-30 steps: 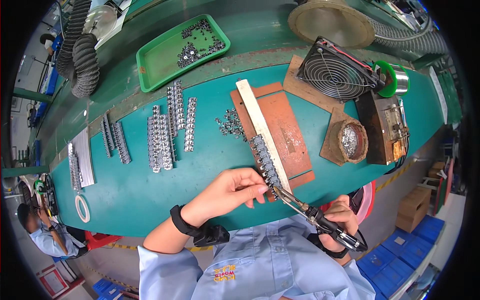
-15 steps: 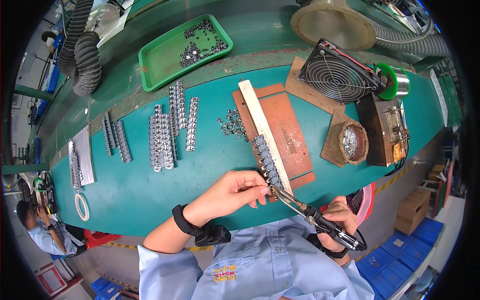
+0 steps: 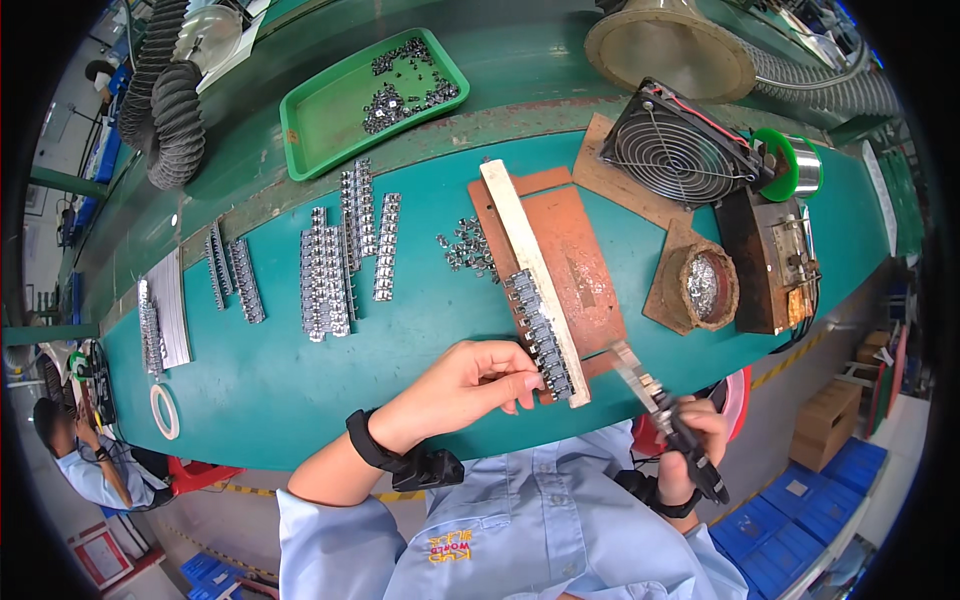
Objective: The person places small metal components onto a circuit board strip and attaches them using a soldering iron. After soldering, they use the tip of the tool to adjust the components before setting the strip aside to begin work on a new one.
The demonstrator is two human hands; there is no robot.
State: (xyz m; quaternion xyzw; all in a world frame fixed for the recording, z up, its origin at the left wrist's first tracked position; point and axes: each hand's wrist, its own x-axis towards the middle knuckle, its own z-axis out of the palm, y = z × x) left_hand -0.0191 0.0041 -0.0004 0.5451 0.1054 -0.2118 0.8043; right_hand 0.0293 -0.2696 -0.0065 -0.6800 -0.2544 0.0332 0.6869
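Observation:
My right hand grips a soldering iron, its metal tip blurred and apart from the work, over the board's lower right corner. At the near end of a row of small dark and silver electronic parts, my left hand is closed in a pinch. What its fingertips hold, if anything, is too small to make out. The row lies along the left side of a pale wooden bar, which rests on a reddish-brown board. Loose metal parts form a small pile left of the board.
Finished-looking strips stand at left, near a white tape ring. A green tray holds small parts. Right are a fan, solder spool, round pot and metal box. A co-worker sits far left.
The soldering iron has moved away from the row's near end, to the right, with its tip swung upward. My left hand has stayed in place, still pinched.

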